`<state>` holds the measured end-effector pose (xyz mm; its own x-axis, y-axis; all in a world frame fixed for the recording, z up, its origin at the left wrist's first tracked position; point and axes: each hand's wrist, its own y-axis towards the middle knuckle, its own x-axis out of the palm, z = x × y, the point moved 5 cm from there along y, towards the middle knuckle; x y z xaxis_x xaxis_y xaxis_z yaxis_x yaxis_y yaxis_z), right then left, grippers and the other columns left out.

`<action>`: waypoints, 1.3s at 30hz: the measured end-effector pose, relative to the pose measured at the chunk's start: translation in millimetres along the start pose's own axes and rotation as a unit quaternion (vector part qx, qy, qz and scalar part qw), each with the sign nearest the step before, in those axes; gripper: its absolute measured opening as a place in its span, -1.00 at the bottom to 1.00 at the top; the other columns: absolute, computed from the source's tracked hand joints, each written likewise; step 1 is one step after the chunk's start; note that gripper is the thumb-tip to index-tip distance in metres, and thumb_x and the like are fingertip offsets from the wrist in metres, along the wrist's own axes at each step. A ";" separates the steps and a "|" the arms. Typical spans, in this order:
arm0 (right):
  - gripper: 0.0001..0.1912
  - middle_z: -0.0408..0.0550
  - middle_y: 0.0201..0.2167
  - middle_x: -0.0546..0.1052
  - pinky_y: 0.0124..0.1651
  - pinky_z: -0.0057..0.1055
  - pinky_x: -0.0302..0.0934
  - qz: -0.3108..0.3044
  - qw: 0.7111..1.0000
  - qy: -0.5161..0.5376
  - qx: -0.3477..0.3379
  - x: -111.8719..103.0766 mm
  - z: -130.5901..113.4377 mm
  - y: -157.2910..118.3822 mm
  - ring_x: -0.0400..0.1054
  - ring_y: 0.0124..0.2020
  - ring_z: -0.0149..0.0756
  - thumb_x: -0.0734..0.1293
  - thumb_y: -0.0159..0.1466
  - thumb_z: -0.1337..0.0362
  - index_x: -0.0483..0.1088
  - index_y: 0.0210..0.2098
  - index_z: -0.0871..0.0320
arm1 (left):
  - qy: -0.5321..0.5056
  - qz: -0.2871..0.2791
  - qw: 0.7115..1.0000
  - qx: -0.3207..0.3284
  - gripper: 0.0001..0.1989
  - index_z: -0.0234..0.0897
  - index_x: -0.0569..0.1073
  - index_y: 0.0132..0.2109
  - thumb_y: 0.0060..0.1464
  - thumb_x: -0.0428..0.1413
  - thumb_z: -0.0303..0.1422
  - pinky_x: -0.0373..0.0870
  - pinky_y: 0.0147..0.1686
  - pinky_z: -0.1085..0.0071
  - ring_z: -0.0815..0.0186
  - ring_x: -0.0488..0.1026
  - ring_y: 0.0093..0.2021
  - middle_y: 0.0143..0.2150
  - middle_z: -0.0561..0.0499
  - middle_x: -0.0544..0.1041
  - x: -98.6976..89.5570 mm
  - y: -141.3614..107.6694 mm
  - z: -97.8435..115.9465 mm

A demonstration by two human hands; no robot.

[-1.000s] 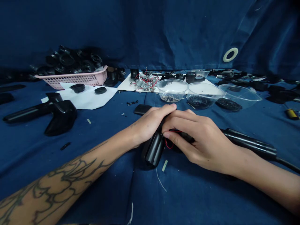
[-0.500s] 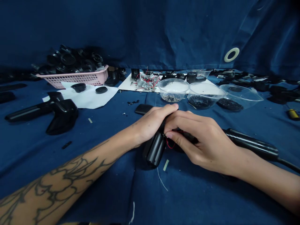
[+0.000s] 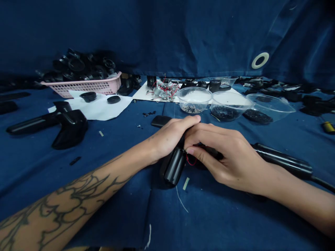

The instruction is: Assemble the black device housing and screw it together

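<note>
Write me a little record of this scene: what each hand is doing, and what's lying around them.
Left hand: wrapped over a black plastic housing
Right hand: gripping the same housing, beside a red wire
Beyond right hand: a long black handle
Work surface: blue cloth
Farther off: a pink plastic basket of black round parts; a clear plastic bowl of small parts; white paper
</note>
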<state>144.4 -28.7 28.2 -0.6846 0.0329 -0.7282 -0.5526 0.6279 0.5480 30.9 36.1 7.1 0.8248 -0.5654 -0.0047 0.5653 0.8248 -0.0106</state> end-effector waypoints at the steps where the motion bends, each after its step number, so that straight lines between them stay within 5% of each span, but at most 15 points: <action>1: -0.87 -0.14 -0.26 0.49 -0.16 -0.36 0.12 0.000 1.000 0.000 0.002 0.0 0.2 0.1 0.33 -0.27 -0.41 0.28 0.44 0.49 0.45 -0.17 0.22 | 0.000 0.000 1.000 -0.002 -0.58 -0.21 0.39 -0.46 0.26 0.07 -0.05 0.31 -0.37 0.37 0.32 0.33 -0.46 -0.57 0.10 0.36 0.2 -0.2 -0.3; 25: -0.86 -0.17 -0.29 0.49 -0.14 -0.43 0.18 -0.002 1.000 0.000 0.008 -1.2 -2.5 1.5 0.30 -0.29 -0.46 0.30 0.42 0.53 0.46 -0.21 0.24 | -0.005 -0.014 0.999 -0.029 -0.62 -0.24 0.51 -0.36 0.25 0.07 -0.06 0.31 -0.40 0.37 0.32 0.37 -0.46 -0.50 0.06 0.47 0.4 -0.3 -2.6; 39: -0.85 -0.16 -0.29 0.48 -0.19 -0.37 0.14 0.038 0.998 -0.041 -0.001 1.3 -8.5 -0.2 0.34 -0.29 -0.43 0.30 0.38 0.55 0.48 -0.22 0.25 | 0.030 0.049 0.998 0.003 -0.60 -0.19 0.29 -0.48 0.25 0.06 -0.09 0.24 -0.49 0.41 0.34 0.27 -0.51 -0.59 0.13 0.29 1.4 -3.0 3.0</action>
<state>139.6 -35.4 30.7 -0.6838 0.1445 -0.7152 -0.5015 0.6189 0.6045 30.4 32.8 10.1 0.8742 -0.4809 -0.0663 0.4819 0.8762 -0.0019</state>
